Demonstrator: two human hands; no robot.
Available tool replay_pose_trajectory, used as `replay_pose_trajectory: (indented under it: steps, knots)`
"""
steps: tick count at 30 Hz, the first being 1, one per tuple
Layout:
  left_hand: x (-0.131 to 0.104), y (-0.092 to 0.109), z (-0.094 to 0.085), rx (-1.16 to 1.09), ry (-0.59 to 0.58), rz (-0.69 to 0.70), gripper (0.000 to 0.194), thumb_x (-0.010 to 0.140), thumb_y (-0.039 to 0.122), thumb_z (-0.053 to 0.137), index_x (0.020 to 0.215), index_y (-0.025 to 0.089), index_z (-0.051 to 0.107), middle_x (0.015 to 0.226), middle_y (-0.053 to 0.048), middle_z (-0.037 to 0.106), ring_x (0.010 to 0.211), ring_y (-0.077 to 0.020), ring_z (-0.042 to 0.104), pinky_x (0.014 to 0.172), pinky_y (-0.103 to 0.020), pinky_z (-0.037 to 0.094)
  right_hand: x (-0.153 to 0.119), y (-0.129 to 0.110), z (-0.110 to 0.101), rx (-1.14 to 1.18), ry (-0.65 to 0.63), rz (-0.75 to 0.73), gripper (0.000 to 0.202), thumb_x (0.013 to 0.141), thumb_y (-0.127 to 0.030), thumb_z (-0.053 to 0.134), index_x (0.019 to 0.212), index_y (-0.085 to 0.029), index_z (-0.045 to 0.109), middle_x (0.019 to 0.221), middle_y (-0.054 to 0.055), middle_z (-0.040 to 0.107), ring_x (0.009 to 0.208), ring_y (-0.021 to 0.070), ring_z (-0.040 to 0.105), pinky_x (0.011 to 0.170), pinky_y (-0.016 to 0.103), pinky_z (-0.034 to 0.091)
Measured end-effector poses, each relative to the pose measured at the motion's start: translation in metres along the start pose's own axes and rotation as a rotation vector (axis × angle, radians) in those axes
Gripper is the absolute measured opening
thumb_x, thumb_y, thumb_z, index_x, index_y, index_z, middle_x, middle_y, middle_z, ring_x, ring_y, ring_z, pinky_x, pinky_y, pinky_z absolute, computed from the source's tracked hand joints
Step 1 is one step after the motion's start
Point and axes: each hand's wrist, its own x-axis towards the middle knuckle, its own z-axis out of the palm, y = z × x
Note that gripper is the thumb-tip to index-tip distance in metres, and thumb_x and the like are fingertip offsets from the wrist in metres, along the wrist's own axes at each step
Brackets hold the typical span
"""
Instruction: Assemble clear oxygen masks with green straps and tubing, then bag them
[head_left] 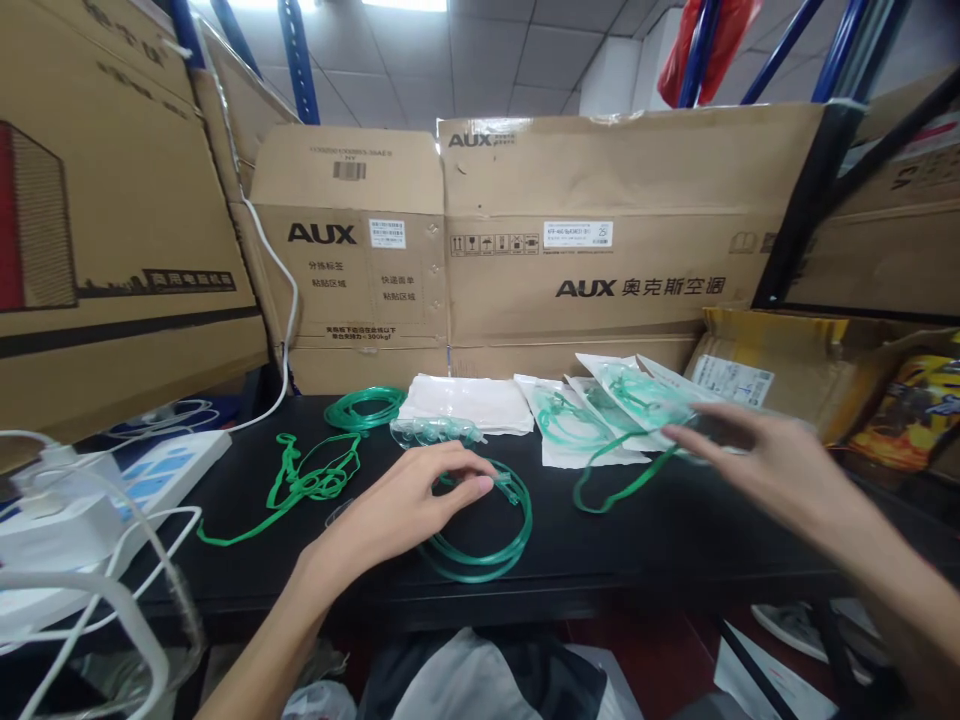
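My left hand [424,495] is over the black table, thumb and fingers pinched at the connector end of a coil of clear green tubing [517,555]. My right hand [757,445], slightly blurred, is raised at the right with its fingers closed around one end of a green elastic strap [630,492]. The strap hangs in a loop; a clear piece at the fingertips is too blurred to make out. Behind lie several flat packs [566,420] with green tubing inside. A row of clear plastic parts [439,431] lies beyond my left hand.
A tangle of green straps [319,482] and another green tubing coil [365,408] lie left. White packs [466,402] are stacked at the back. A white power strip [180,470] with cables stands left. Large cardboard boxes [630,250] wall off the back; an open carton [772,345] is right.
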Motion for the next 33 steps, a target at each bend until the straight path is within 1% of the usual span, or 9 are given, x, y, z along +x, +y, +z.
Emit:
replay_pose_trajectory:
  steps: [3, 5, 9, 12, 14, 17, 22, 30, 33]
  knots:
    - [0.004, -0.002, 0.001, -0.042, 0.033, 0.01, 0.029, 0.101, 0.05, 0.056, 0.106, 0.03, 0.077, 0.107, 0.002, 0.073, 0.1, -0.0185, 0.066, 0.086, -0.027, 0.047, 0.013, -0.023, -0.032, -0.005, 0.141, 0.036, 0.066, 0.076, -0.072, 0.07, 0.115, -0.019, 0.075, 0.117, 0.014, 0.077, 0.11, 0.0419, 0.069, 0.094, 0.054, 0.053]
    - [0.007, -0.004, 0.002, -0.047, 0.05, 0.015, 0.029, 0.1, 0.052, 0.058, 0.105, 0.03, 0.077, 0.103, 0.002, 0.073, 0.094, -0.0173, 0.066, 0.085, -0.027, 0.046, 0.014, -0.041, -0.034, 0.008, 0.084, -0.04, 0.06, 0.077, -0.07, 0.071, 0.111, -0.02, 0.075, 0.117, 0.012, 0.076, 0.108, 0.0392, 0.069, 0.09, 0.05, 0.054]
    - [0.011, -0.007, 0.006, -0.065, 0.039, -0.004, 0.033, 0.099, 0.055, 0.057, 0.106, 0.03, 0.077, 0.098, 0.003, 0.072, 0.075, -0.0139, 0.065, 0.079, -0.027, 0.048, 0.004, -0.07, 0.012, 0.245, -0.344, -0.206, 0.05, 0.084, -0.062, 0.071, 0.115, -0.022, 0.071, 0.12, 0.01, 0.074, 0.107, 0.0312, 0.07, 0.09, 0.042, 0.055]
    - [0.011, -0.01, 0.007, -0.042, 0.052, -0.021, 0.032, 0.1, 0.054, 0.057, 0.107, 0.029, 0.077, 0.104, 0.003, 0.074, 0.084, -0.0161, 0.068, 0.083, -0.028, 0.048, -0.003, -0.08, 0.049, 0.396, -0.554, -0.228, 0.048, 0.085, -0.061, 0.071, 0.116, -0.023, 0.071, 0.118, 0.006, 0.075, 0.107, 0.0286, 0.069, 0.091, 0.039, 0.054]
    - [0.012, -0.013, 0.008, -0.025, 0.068, -0.026, 0.03, 0.1, 0.052, 0.058, 0.11, 0.03, 0.076, 0.111, 0.004, 0.076, 0.098, -0.0183, 0.069, 0.09, -0.028, 0.047, -0.005, -0.082, 0.06, 0.409, -0.563, -0.234, 0.049, 0.086, -0.061, 0.071, 0.117, -0.024, 0.071, 0.119, 0.005, 0.074, 0.11, 0.028, 0.068, 0.093, 0.038, 0.051]
    - [0.015, -0.017, 0.01, -0.026, 0.068, -0.007, 0.027, 0.1, 0.05, 0.059, 0.112, 0.032, 0.076, 0.117, 0.006, 0.076, 0.111, -0.0182, 0.067, 0.097, -0.027, 0.045, -0.005, -0.081, 0.061, 0.396, -0.554, -0.269, 0.045, 0.086, -0.057, 0.073, 0.119, -0.027, 0.072, 0.121, 0.002, 0.074, 0.113, 0.0266, 0.066, 0.095, 0.036, 0.049]
    - [0.019, -0.018, 0.013, -0.032, 0.064, 0.006, 0.028, 0.1, 0.05, 0.06, 0.113, 0.031, 0.076, 0.119, 0.005, 0.076, 0.111, -0.0184, 0.067, 0.097, -0.027, 0.045, -0.003, -0.081, 0.06, 0.351, -0.63, -0.296, 0.041, 0.088, -0.054, 0.072, 0.121, -0.03, 0.073, 0.118, -0.001, 0.075, 0.107, 0.0243, 0.067, 0.09, 0.034, 0.049]
    - [0.018, -0.016, 0.014, 0.049, 0.051, 0.007, 0.024, 0.099, 0.048, 0.062, 0.109, 0.032, 0.078, 0.113, 0.006, 0.077, 0.105, -0.0185, 0.069, 0.092, -0.027, 0.046, -0.012, -0.088, 0.067, 0.245, -0.585, -0.303, 0.05, 0.088, -0.064, 0.067, 0.123, -0.029, 0.072, 0.121, 0.001, 0.075, 0.106, 0.0258, 0.068, 0.088, 0.036, 0.05]
    - [0.017, -0.016, 0.015, 0.089, 0.037, 0.006, 0.023, 0.099, 0.047, 0.063, 0.108, 0.033, 0.078, 0.11, 0.006, 0.077, 0.105, -0.0189, 0.068, 0.091, -0.028, 0.045, -0.016, -0.09, 0.067, 0.188, -0.547, -0.335, 0.05, 0.089, -0.066, 0.064, 0.124, -0.03, 0.071, 0.125, 0.0, 0.074, 0.114, 0.0278, 0.066, 0.092, 0.038, 0.049]
